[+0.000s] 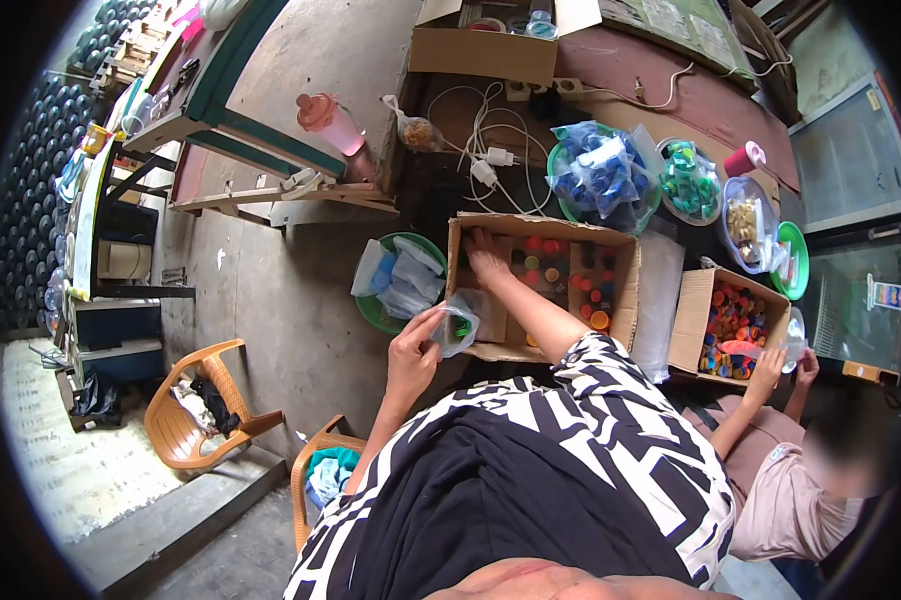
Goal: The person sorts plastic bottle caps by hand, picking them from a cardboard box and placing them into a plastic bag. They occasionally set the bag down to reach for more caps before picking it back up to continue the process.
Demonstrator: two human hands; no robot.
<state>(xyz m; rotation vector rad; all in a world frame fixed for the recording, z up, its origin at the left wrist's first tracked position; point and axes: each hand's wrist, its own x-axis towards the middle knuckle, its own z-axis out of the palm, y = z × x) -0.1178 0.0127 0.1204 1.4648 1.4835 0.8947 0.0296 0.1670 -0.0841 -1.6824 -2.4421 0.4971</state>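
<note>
My left hand [416,345] pinches the edge of a clear plastic bag [458,328] with some green bottle caps in its bottom. The bag hangs at the near left corner of a cardboard box [546,222]. My right hand [485,258] reaches down into the left section of that box, its fingertips partly hidden near the far left corner. Red, orange and dark bottle caps [599,290] lie in the middle and right sections, apart from my right hand. A green basin [401,322] of clear plastic bags [416,275] stands just left of the box.
At the right, a co-worker's hands [771,372] hold a clear bag beside a box of mixed caps [736,320]. Basins of bagged blue caps [603,170] and green caps [689,180] stand behind. White cables [486,160] trail on the floor. A brown chair [196,410] is at left.
</note>
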